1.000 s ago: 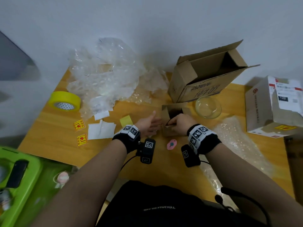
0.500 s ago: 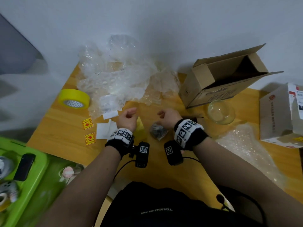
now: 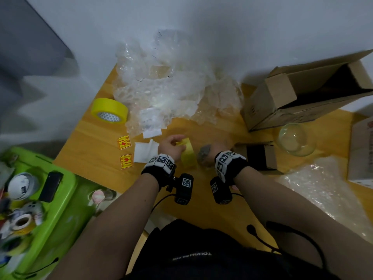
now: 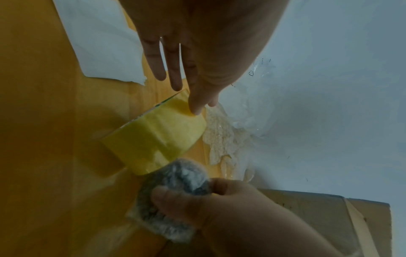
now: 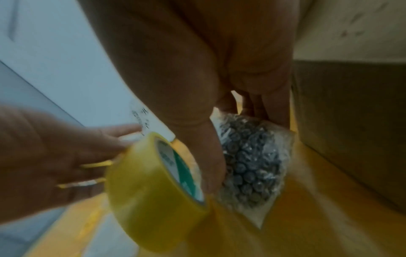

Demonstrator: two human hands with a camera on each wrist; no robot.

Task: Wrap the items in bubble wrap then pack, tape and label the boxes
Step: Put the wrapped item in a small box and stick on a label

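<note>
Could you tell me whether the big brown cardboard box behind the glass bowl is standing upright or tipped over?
Tipped over. The big brown cardboard box lies on its side on the wooden table, its flaps spread and its dark opening facing right, behind the clear glass bowl.

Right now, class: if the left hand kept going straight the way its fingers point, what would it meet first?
The left hand already touches the yellow tape roll at its fingertips, so that comes first. Beyond it lies the bubble wrap pile against the wall, though depth is hard to judge.
</note>
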